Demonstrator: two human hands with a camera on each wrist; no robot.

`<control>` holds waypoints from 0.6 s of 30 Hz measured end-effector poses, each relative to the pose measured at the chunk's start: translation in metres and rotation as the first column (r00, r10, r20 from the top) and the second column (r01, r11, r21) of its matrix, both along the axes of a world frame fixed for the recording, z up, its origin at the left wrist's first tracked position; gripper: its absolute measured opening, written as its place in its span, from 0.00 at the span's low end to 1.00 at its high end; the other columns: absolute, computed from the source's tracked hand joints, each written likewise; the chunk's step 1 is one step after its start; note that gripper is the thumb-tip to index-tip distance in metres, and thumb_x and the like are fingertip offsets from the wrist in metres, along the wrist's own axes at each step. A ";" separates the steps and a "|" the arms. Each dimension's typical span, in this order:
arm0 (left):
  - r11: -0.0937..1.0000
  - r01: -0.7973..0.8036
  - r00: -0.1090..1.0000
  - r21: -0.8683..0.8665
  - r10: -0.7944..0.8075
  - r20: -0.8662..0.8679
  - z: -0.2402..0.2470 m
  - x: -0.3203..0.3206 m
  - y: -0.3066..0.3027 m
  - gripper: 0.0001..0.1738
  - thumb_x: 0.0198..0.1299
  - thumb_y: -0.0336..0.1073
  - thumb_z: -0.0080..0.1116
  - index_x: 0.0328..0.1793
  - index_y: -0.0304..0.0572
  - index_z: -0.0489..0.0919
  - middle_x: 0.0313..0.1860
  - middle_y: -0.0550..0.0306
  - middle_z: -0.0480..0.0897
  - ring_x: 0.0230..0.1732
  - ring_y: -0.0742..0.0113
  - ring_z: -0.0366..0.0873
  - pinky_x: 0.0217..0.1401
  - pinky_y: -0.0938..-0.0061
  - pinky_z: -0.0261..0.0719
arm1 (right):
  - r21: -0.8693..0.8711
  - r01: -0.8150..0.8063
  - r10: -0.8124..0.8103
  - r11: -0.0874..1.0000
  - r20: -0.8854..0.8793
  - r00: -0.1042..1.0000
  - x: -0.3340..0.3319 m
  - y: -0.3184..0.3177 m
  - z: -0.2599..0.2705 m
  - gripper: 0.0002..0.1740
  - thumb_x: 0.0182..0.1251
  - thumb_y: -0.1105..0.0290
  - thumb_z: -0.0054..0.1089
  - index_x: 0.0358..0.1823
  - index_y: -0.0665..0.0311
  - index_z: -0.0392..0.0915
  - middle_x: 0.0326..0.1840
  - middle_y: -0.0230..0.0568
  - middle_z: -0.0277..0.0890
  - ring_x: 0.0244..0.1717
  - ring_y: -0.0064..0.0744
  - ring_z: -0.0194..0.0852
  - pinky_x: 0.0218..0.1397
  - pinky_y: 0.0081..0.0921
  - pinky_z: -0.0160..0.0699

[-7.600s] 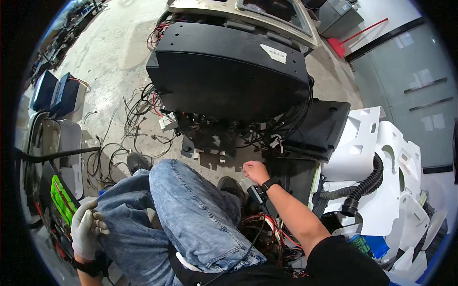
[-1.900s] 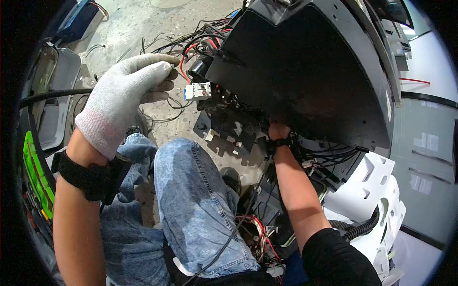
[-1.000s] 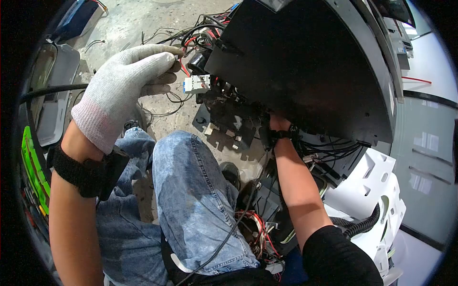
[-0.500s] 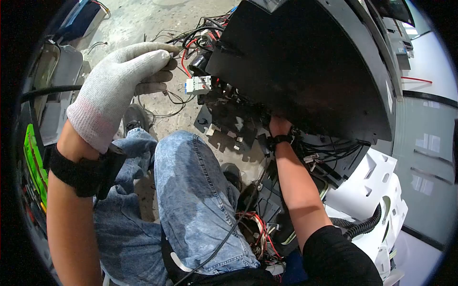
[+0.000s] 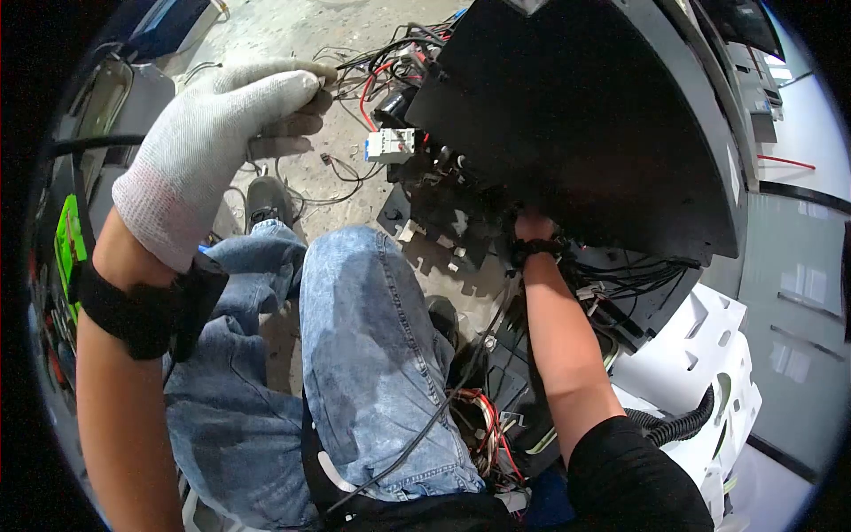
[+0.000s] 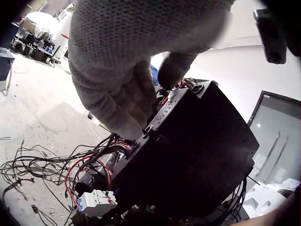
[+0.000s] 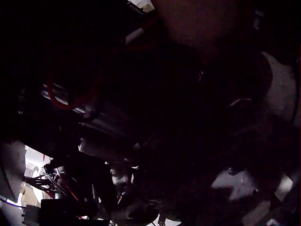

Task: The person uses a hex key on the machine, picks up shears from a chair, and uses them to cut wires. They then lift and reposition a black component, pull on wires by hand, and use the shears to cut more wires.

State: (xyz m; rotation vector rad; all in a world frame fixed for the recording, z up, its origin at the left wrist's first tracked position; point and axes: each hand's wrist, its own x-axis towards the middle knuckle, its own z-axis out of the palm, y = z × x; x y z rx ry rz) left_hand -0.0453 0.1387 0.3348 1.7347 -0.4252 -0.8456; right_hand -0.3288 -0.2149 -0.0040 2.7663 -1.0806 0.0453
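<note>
My left hand (image 5: 213, 124), in a white knit glove, is raised at the left beside the big black metal housing (image 5: 585, 133). Its thumb and fingers are loosely bent, with a gap between them in the left wrist view and nothing visible held. My bare right hand (image 5: 534, 227) reaches in under the housing's lower edge; its fingers are hidden there. The right wrist view is very dark, so I cannot tell what that hand holds. A white circuit breaker (image 5: 390, 144) with a blue end sits at the housing's left corner, near a red cable (image 6: 69, 176).
Loose black cables (image 6: 42, 162) lie on the concrete floor at left. White plastic panels (image 5: 691, 341) and a corrugated black hose (image 5: 683, 427) stand at right. Red and white wires (image 5: 483, 426) lie between my knee and right arm. A green tool tray (image 5: 69, 248) is far left.
Since the oldest frame, my left hand has risen from beside my knee, and my right hand has gone under the housing. Over the last second both hands stay nearly still while the view shifts slightly.
</note>
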 end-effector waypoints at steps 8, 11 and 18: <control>0.985 -0.006 0.989 0.171 -0.019 0.148 0.040 -0.027 0.022 0.19 0.65 0.39 0.48 0.51 0.27 0.75 0.44 0.50 0.80 0.45 0.65 0.78 0.51 0.73 0.77 | 0.043 -0.108 0.115 0.993 -0.503 0.857 -0.002 -0.027 -0.004 0.20 0.61 0.65 0.42 0.53 0.57 0.76 0.57 0.45 0.73 0.56 0.40 0.72 0.58 0.40 0.71; 0.993 0.012 0.998 0.118 -0.020 0.067 0.035 -0.021 0.036 0.21 0.64 0.41 0.52 0.54 0.29 0.74 0.45 0.51 0.79 0.45 0.67 0.77 0.52 0.74 0.78 | -0.060 -0.261 0.184 0.964 -0.561 0.807 -0.001 -0.016 0.010 0.19 0.61 0.67 0.45 0.52 0.58 0.76 0.55 0.49 0.74 0.55 0.42 0.72 0.56 0.40 0.72; 0.999 -0.020 0.996 0.037 0.016 0.093 0.018 -0.009 0.078 0.23 0.65 0.44 0.49 0.58 0.33 0.74 0.48 0.53 0.79 0.51 0.68 0.76 0.54 0.76 0.74 | 0.157 -0.234 0.224 0.960 0.074 0.972 -0.020 -0.005 0.007 0.23 0.61 0.58 0.53 0.50 0.69 0.74 0.51 0.56 0.74 0.56 0.58 0.68 0.61 0.43 0.67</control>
